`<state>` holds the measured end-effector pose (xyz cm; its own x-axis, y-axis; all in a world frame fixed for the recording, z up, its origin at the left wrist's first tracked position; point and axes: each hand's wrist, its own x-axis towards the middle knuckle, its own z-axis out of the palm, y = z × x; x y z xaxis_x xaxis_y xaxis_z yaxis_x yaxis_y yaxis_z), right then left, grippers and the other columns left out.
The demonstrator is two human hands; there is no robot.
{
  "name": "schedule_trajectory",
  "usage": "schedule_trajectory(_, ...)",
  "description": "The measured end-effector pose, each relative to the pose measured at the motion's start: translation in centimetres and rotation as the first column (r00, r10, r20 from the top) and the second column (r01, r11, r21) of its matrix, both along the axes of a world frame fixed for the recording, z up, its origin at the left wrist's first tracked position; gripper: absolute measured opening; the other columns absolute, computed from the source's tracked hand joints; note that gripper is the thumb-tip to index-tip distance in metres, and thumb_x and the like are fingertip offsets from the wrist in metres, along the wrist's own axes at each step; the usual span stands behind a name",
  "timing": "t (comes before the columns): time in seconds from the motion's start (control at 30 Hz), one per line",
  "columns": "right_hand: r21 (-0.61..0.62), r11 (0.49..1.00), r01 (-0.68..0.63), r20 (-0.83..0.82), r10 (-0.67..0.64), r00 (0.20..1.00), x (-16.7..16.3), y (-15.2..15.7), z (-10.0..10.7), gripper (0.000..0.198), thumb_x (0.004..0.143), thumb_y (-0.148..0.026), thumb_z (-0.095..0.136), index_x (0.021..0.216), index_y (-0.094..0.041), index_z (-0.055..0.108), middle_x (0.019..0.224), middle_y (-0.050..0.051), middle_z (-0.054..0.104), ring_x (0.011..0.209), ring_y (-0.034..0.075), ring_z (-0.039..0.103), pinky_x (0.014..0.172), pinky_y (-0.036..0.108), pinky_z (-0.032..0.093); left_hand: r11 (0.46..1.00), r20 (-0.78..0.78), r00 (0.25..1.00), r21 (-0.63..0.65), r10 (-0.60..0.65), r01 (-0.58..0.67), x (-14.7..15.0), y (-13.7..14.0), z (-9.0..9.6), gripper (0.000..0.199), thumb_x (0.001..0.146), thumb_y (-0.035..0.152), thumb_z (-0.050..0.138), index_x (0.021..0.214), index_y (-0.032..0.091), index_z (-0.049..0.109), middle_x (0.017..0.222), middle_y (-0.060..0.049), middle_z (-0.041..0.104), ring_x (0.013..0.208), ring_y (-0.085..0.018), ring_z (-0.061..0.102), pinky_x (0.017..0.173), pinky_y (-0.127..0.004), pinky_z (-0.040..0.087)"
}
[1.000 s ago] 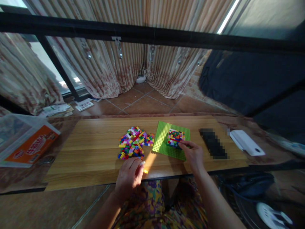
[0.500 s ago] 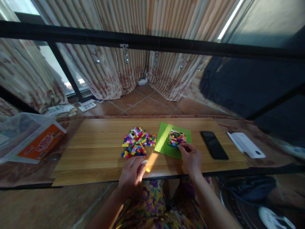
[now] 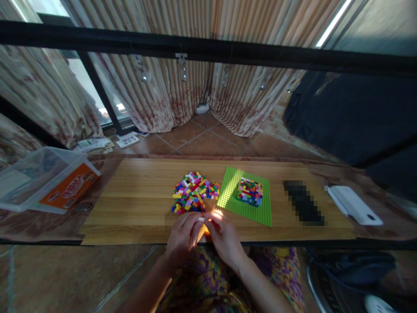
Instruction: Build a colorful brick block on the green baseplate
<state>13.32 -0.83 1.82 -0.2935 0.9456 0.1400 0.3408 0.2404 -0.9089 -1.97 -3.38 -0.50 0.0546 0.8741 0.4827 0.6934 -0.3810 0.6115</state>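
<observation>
**Both hands meet at the near edge**

Right hand (image 3: 224, 237) has left the brick block (image 3: 249, 191) on the baseplate and come back to meet the left hand (image 3: 183, 236) at the near table edge, just below the loose brick pile (image 3: 194, 198). The view has also shifted a little rightward.

Hands: fingertips of both touch over a small piece (image 3: 206, 222), orange-yellow where it shows. A sun patch glares on it, so its shape is unclear. Fingers of both hands are curled inward and pinched together on that piece; it looks held between them, just above or on the table edge. Bringing it close to the body, with both hands on it, suits handling something that small.

Layout:
- Pile sits left of centre, within easy reach of the left hand.
- Green baseplate (image 3: 265, 215) lies just right of the pile, flat, with the block standing toward its far middle. Its front half is bare.
- Blurred dark slab (image 3: 303, 202) lies right of the baseplate, apart from it.
- White box (image 3: 354, 205) lies further right, off the wood top.

Surface: wood-grain table (image 3: 130, 204), long, on a darker ledge. A clear bin (image 3: 45, 180) with an orange label rests at far left.

Room: striped curtains (image 3: 182, 108) behind, tiled floor (image 3: 208, 141), papers on the floor near the window, a black bar across the upper view. Patterned clothing shows in the lap.
</observation>
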Motion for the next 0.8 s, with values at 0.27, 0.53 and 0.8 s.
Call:
schedule_trajectory(0.27,-0.04,0.994,0.097,-0.061,-0.1,0.993,1.2,0.0,0.2,0.022,0.092,-0.036,0.051,0.091,-0.023,0.068,0.089,0.002,0.069,0.084,0.018,0.064,0.076,0.028,0.049,0.998,0.003,1.0,0.055,0.013,-0.013,-0.1,0.1,-0.4,0.017,0.093,0.02,0.05,0.105,0.019,0.061,0.099,-0.007,0.068,0.095,-0.018,0.065,0.085,-0.03,0.055)
schedule_trajectory(0.53,0.107,0.886,0.45,0.068,-0.458,0.886,8.9,2.2,0.0,0.025,0.088,-0.042,0.055,0.09,-0.021,0.069,0.089,0.005,0.068,0.079,0.018,0.061,0.071,0.029,0.048,0.998,-0.056,0.998,0.056,0.019,-0.016,-0.1,0.2,-0.8,0.018,0.092,0.021,0.051,0.104,0.018,0.063,0.098,-0.007,0.069,0.094,-0.018,0.064,0.086,-0.031,0.054)
schedule_trajectory(0.8,0.242,0.836,0.492,0.2,-0.54,0.818,13.8,4.4,-0.3,0.03,0.087,-0.044,0.055,0.087,-0.019,0.071,0.087,0.006,0.066,0.074,0.018,0.061,0.067,0.03,0.047,0.998,-0.096,0.995,0.066,0.009,-0.003,-0.2,0.2,-0.8,0.017,0.092,0.019,0.051,0.105,0.018,0.062,0.098,-0.007,0.069,0.095,-0.018,0.063,0.087,-0.031,0.053)
